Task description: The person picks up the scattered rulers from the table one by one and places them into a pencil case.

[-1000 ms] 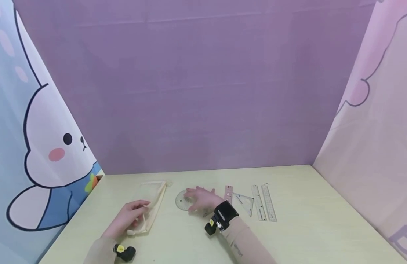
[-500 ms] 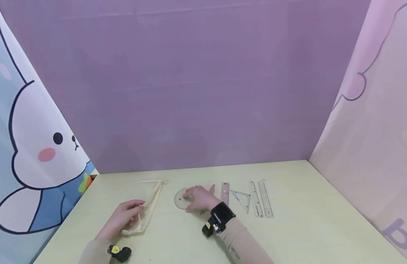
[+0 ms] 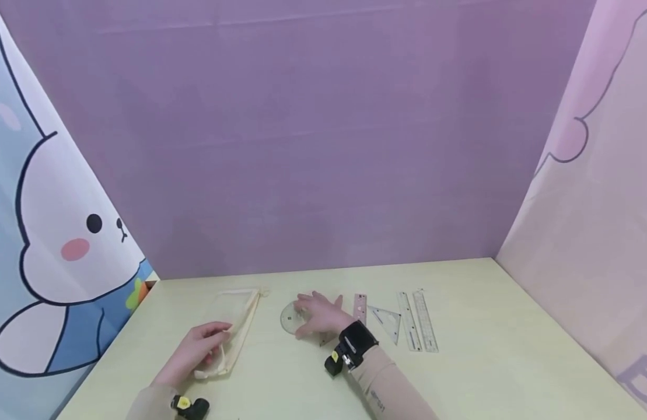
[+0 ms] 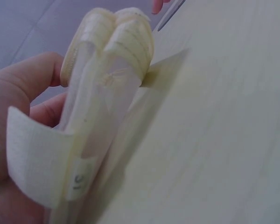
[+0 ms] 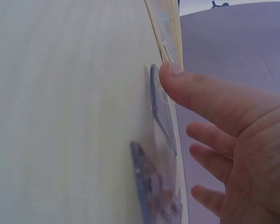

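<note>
My left hand grips a clear zip pouch with cream edging on the left of the table. In the left wrist view the pouch stands bulged, a cream tab near the palm. My right hand hovers over the right part of a clear protractor, fingers spread. The right wrist view shows the thumb close by the protractor, the other fingers loosely bent and apart from it. A clear set square is mostly hidden under that hand.
Right of the hand lie a pink ruler, a clear set square, a clear ruler and another clear ruler. A purple panel rises behind the table, with printed curtains on both sides.
The head view has shifted slightly. Both hands keep nearly the same place, left at the pouch and right over the protractor.
</note>
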`<control>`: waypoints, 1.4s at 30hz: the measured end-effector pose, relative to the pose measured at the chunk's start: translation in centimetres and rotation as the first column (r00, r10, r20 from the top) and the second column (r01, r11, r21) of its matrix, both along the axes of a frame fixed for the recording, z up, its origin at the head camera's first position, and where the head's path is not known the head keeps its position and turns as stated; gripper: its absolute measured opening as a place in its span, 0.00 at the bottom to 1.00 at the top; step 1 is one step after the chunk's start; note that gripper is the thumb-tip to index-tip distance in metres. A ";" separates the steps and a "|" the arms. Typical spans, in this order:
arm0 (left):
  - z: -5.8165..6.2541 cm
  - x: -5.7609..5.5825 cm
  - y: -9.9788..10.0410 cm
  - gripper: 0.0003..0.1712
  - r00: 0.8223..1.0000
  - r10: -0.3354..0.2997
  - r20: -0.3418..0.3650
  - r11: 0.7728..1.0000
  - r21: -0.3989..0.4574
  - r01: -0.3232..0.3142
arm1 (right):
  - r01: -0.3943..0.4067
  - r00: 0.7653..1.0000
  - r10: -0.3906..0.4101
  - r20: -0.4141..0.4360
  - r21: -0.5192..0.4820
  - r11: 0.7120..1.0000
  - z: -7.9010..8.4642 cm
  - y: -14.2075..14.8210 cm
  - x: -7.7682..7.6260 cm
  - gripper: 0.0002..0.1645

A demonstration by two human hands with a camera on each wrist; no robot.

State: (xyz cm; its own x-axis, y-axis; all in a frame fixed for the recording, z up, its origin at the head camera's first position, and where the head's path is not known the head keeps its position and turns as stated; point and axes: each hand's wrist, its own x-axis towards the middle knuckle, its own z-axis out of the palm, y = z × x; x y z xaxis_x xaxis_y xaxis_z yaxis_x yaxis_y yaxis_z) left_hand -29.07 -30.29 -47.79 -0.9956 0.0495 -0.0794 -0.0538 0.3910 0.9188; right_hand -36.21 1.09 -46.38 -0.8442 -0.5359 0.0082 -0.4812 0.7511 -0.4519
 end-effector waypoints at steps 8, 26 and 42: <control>0.1 0.2 -0.1 0.25 1.000 0.011 0.001 1.000 -0.006 -0.011 | -0.008 1.000 0.007 0.024 0.027 1.000 0.6 0.1 0.5 0.38; 0.0 -0.1 0.0 0.24 0.999 0.033 0.028 0.999 -0.018 -0.032 | 0.031 0.999 -0.031 -0.019 0.016 0.999 0.0 0.8 1.2 0.38; 0.0 0.0 0.1 0.25 1.000 0.020 0.020 1.000 0.000 -0.020 | 0.052 0.994 -0.042 -0.096 0.096 0.994 0.8 0.0 1.9 0.43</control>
